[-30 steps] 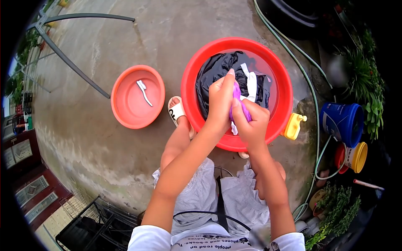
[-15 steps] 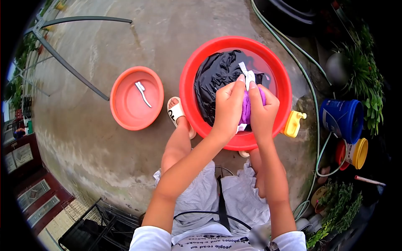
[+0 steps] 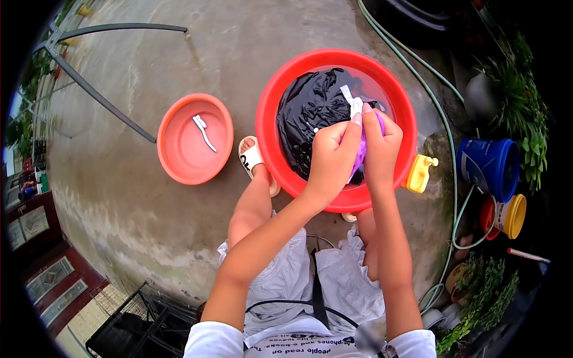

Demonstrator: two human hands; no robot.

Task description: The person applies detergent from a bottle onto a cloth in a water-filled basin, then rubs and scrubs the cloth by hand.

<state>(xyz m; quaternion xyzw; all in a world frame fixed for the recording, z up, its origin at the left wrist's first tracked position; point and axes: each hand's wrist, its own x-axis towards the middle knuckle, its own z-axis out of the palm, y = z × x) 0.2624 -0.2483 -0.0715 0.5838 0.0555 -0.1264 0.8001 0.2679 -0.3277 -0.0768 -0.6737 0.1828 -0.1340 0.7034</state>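
Both my hands are over the large red basin (image 3: 267,95), close together with thumbs up. My left hand (image 3: 335,152) is closed on the purple and white cloth (image 3: 361,156), most of which my fingers hide. From the other side my right hand (image 3: 380,143) grips the same cloth. A white strip (image 3: 347,94) of it sticks up beyond my fingertips. Dark wet fabric (image 3: 310,98) lies in the water beneath, on the left side of the basin.
A smaller pink basin (image 3: 170,158) holding a white brush (image 3: 205,132) stands to the left. A yellow bottle (image 3: 419,173) touches the red basin's right side. Further right are a green hose (image 3: 444,128), a blue bucket (image 3: 490,167) and a yellow-rimmed bucket (image 3: 514,216).
My hands came out from the middle of the basin toward its right side, thumbs now side by side at the white part of the cloth. Less purple shows between them.
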